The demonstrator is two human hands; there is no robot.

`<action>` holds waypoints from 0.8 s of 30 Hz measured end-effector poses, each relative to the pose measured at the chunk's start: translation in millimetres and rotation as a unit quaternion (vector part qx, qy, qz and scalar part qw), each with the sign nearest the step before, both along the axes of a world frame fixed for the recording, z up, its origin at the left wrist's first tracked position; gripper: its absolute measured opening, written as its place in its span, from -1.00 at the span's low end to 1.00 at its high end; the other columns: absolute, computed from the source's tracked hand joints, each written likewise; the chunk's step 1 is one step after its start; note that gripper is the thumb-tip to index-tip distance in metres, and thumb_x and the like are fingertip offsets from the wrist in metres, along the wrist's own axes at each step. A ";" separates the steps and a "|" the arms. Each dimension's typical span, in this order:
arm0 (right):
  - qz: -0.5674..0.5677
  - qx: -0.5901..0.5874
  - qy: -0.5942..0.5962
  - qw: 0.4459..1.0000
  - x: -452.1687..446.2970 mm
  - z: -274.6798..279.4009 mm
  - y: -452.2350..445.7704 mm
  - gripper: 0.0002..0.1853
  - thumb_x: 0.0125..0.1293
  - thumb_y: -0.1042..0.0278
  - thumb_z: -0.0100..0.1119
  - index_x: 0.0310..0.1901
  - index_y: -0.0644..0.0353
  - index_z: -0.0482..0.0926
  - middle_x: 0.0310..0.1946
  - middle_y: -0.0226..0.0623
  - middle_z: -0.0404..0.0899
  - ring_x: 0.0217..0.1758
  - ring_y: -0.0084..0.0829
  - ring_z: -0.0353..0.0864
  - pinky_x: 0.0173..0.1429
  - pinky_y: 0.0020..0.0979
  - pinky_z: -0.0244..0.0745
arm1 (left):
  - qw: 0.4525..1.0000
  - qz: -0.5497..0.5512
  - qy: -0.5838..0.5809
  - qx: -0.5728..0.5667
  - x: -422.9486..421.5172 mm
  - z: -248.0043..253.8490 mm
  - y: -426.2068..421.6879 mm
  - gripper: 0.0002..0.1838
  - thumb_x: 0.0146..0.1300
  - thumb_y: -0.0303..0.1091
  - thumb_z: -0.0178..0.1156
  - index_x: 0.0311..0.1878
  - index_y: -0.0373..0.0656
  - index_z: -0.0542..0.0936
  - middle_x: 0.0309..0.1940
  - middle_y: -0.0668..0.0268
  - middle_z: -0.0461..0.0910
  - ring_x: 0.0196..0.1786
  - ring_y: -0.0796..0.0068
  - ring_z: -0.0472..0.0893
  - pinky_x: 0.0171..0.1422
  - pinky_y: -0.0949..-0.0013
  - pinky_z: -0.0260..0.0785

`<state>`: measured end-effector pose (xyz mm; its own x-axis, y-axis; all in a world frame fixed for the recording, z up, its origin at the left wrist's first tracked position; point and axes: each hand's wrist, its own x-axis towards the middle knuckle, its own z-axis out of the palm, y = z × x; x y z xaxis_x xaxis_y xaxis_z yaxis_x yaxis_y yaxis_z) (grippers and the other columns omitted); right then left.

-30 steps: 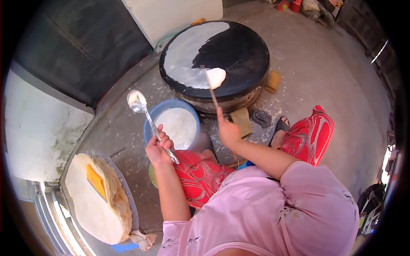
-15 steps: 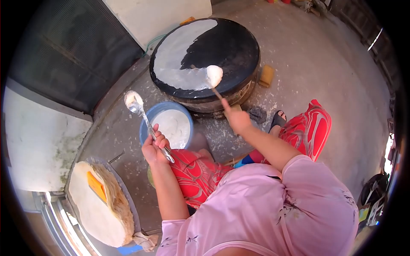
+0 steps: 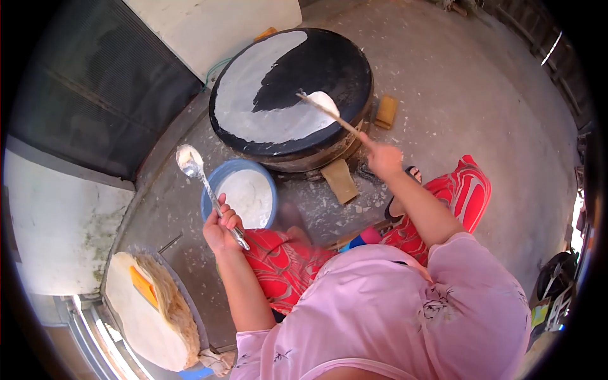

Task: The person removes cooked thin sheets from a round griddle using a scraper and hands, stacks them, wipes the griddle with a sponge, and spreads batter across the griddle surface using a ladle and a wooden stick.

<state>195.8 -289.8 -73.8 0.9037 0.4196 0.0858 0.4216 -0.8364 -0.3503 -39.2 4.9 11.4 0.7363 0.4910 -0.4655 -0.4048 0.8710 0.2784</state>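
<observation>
My left hand [image 3: 221, 227] is closed around the handle of a metal ladle [image 3: 190, 163], whose bowl has white residue in it. Below the ladle stands a blue basin [image 3: 207, 196] with white batter [image 3: 248, 197]. In my right hand [image 3: 382, 156] is a thin wooden stick [image 3: 345, 125], its far end over a round black griddle [image 3: 342, 60]. A grey-white layer of batter [image 3: 244, 88] covers the left and near side of the griddle. Thicker white batter [image 3: 324, 103] lies against the stick.
At the lower left, a stack of thin flatbreads [image 3: 142, 316] carries an orange object [image 3: 144, 286]. A yellow-brown block [image 3: 386, 112] sits right of the griddle, and a tan flat piece [image 3: 340, 181] lies in front. A dark screen [image 3: 95, 82] and white wall [image 3: 215, 28] stand behind.
My right hand and the stick have swung right and nearer, turning the stick's angle. The batter layer reaches further right along the griddle's near side. The view has shifted slightly.
</observation>
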 end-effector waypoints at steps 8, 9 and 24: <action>0.181 0.062 -0.044 0.981 7.1 -7.2 -12.8 -0.48 0.03 0.33 0.05 0.11 -0.29 0.42 -0.49 -0.27 0.48 -0.40 -0.22 0.54 -0.32 -0.25 0.47 | 1.000 0.002 0.006 0.009 9.7 1.0 -1.6 -0.66 0.31 -0.38 -0.25 -0.01 -0.45 0.36 -0.52 0.27 0.37 -0.65 0.61 0.27 -0.64 0.56 0.11; 0.155 0.036 -0.058 0.986 17.1 -12.4 -27.6 -0.45 0.02 0.34 0.06 0.14 -0.27 0.38 -0.46 -0.31 0.46 -0.37 -0.24 0.54 -0.33 -0.25 0.47 | 1.000 0.003 0.010 0.009 10.8 1.5 -2.4 -0.65 0.31 -0.37 -0.25 -0.01 -0.45 0.36 -0.52 0.27 0.37 -0.65 0.61 0.27 -0.64 0.56 0.11; 0.171 -0.012 -0.087 0.981 129.1 -32.1 -104.6 -0.40 -0.02 0.33 0.08 0.15 -0.36 0.36 -0.49 -0.37 0.50 -0.48 -0.30 0.54 -0.42 -0.28 0.46 | 0.998 0.036 0.046 -0.002 34.8 1.2 -8.8 -0.64 0.30 -0.38 -0.25 0.02 -0.46 0.34 -0.52 0.28 0.37 -0.66 0.61 0.27 -0.64 0.57 0.12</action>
